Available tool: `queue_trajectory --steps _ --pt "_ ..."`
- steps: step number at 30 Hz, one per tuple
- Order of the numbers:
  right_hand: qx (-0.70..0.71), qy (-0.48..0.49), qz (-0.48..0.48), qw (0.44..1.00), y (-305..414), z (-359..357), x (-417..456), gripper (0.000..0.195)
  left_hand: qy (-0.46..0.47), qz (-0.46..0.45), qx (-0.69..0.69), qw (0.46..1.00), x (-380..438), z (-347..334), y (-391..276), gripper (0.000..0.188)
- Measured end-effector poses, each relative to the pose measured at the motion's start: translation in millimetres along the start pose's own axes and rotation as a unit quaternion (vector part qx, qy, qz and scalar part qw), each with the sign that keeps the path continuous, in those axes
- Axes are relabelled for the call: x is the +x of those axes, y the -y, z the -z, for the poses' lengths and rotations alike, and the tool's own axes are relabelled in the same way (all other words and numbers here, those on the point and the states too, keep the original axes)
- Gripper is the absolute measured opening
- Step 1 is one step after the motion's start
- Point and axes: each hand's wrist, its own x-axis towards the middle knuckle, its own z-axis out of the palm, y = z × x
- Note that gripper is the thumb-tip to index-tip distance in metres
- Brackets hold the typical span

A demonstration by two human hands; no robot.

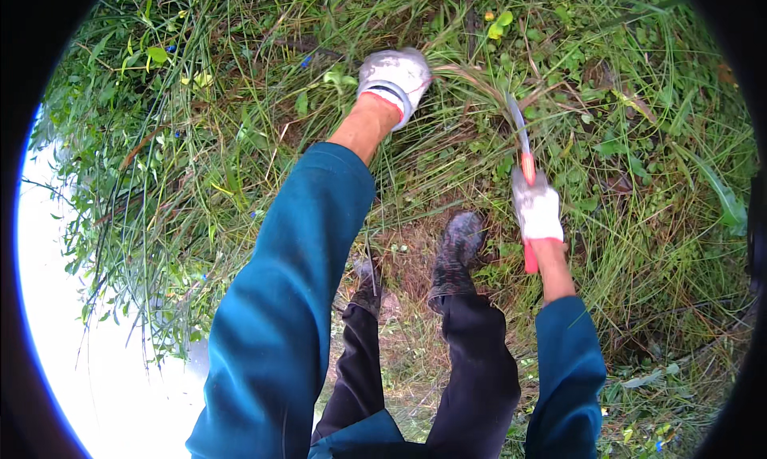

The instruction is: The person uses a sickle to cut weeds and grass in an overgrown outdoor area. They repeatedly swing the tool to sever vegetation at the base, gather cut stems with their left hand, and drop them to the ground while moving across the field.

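Observation:
My left hand (395, 78), in a dirty white work glove with a red cuff, is closed around a bunch of long grass (464, 75) at the upper middle. A grey band circles that wrist. On the right, my right hand (536, 204), gloved the same way, grips the red and orange handle of a sickle (519, 123). Its narrow metal blade points up the picture, with the tip beside the stems of the held bunch. Whether the blade touches the stems I cannot tell.
My boots (458, 243) stand on trodden ground with short, dry growth (407, 261) below the hands. Dense tall grass and leafy weeds (198, 129) spread at the left. More grass (647, 219) and low broad-leaved plants cover the right. Very bright light fills the lower left edge.

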Motion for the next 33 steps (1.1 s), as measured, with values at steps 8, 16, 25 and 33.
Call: queue_trajectory --steps 8,16,25,33 --pt "-0.132 -0.185 0.16 0.961 -100 35 -85 0.022 0.04 0.074 -0.08 0.993 -39 -8 4 0.021" --pt "-0.314 -0.032 0.272 0.909 133 -22 18 0.038 0.03 0.018 -0.057 0.998 -64 -15 -4 0.018" --pt "-0.502 -0.285 0.325 0.749 -182 0 -150 0.007 0.084 -0.011 -0.084 0.993 -205 -39 0 0.02" --pt "0.403 -0.076 0.049 0.911 -21 -57 -233 0.022 0.132 0.022 -0.048 0.99 -318 -32 116 0.027"
